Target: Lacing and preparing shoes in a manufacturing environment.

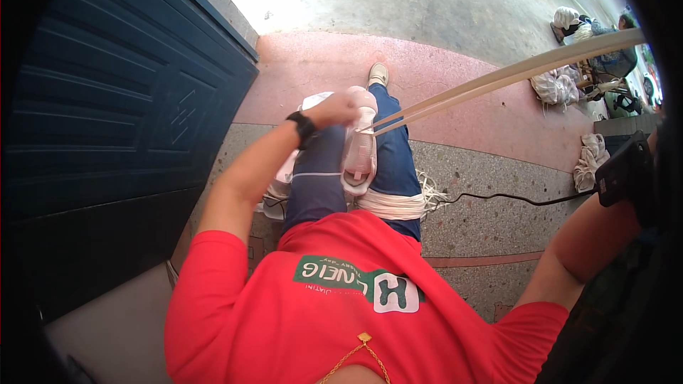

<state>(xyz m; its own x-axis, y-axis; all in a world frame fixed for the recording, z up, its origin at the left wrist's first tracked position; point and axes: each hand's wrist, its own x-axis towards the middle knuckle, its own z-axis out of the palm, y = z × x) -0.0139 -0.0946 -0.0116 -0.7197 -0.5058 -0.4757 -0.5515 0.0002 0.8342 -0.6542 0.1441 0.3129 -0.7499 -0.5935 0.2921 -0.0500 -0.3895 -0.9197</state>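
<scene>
My left hand (pixel 340 109), a black watch on its wrist, is closed beside the upper end of a pale, shoe-shaped piece (pixel 360 153) on my lap. Motion blurs its fingers, so what they grip cannot be made out. Pale cords (pixel 491 85) stretch taut from this piece to the far right edge. My right arm reaches out to that side; only a sliver of my right hand (pixel 653 140) shows beyond a dark device, its fingers hidden. A bundle of white cords (pixel 391 204) wraps my right thigh, loose ends hanging at its side. A single thin white cord crosses my left thigh.
A dark blue panelled door or cabinet (pixel 121 92) stands close at my left. A black cable (pixel 498 196) runs from beside my thigh to the device. White bundles (pixel 557 87) lie at right, near another person (pixel 605 28). The floor has pink and speckled grey bands.
</scene>
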